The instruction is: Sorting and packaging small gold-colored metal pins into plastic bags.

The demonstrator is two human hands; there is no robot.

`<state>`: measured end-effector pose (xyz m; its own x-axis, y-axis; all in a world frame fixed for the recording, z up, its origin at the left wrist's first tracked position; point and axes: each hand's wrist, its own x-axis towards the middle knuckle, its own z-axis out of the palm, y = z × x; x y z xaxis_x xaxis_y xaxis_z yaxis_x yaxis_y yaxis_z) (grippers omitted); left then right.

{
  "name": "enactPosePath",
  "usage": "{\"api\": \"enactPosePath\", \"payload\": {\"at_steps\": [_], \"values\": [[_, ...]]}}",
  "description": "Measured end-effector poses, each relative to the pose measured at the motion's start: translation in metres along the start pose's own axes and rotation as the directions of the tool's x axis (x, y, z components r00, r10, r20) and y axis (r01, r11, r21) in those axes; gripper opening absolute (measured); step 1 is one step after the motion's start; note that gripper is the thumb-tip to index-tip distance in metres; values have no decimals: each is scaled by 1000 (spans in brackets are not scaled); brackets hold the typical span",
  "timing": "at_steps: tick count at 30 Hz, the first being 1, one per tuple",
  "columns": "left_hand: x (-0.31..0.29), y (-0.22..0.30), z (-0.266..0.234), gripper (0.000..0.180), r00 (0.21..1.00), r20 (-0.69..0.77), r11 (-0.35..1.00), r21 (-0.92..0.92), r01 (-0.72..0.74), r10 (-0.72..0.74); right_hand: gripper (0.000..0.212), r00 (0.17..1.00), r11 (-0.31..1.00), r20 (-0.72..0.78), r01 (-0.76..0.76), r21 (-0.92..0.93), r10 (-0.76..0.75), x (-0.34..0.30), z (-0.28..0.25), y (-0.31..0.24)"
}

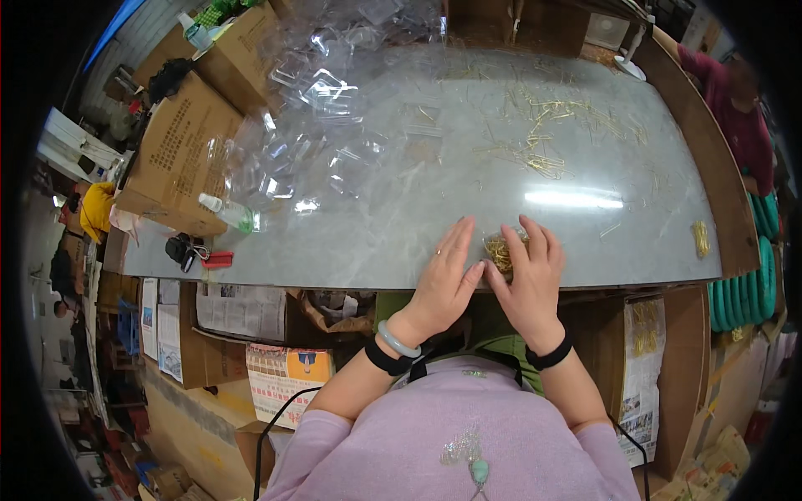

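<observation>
A small clump of gold wire hooks (499, 253) is at the table's near edge, between my two hands. My right hand (532, 274) has its thumb and fingers around the clump's right side, partly covering it. A clear wrapping or box may surround it, but I cannot tell. My left hand (447, 280) rests just left of the clump with its fingers stretched out and its thumb pointing toward it. Farther back on the grey table (376, 242), loose gold wire hooks (543, 159) lie scattered.
Clear plastic boxes (322, 96) are heaped at the back left beside cardboard boxes (180, 159). A spray bottle (230, 213), black keys (185, 250) and a red object (218, 260) are at the left. A small gold bundle (700, 240) lies right, near the wooden rim. Another person (735, 108) is beyond.
</observation>
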<state>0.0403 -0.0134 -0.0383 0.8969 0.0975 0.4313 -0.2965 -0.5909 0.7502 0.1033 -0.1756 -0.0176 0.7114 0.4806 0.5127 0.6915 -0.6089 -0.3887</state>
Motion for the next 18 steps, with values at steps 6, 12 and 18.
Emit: {"api": "enactPosePath", "payload": {"at_steps": [6, 12, 18], "values": [[2, -1, 3, 51, 997, 14, 994, 75, -76, 75, 62, 999, 996, 47, -2, -89, 6, -1, 12, 3], [3, 2, 4, 48, 998, 47, 980, 191, -51, 43, 76, 985, 966, 175, -46, 253, 1, 4, -7, 13], [6, 7, 4, 44, 997, 60, 982, 180, -53, 42, 85, 916, 909, 396, -103, 405, -72, 8, -16, 42]]}}
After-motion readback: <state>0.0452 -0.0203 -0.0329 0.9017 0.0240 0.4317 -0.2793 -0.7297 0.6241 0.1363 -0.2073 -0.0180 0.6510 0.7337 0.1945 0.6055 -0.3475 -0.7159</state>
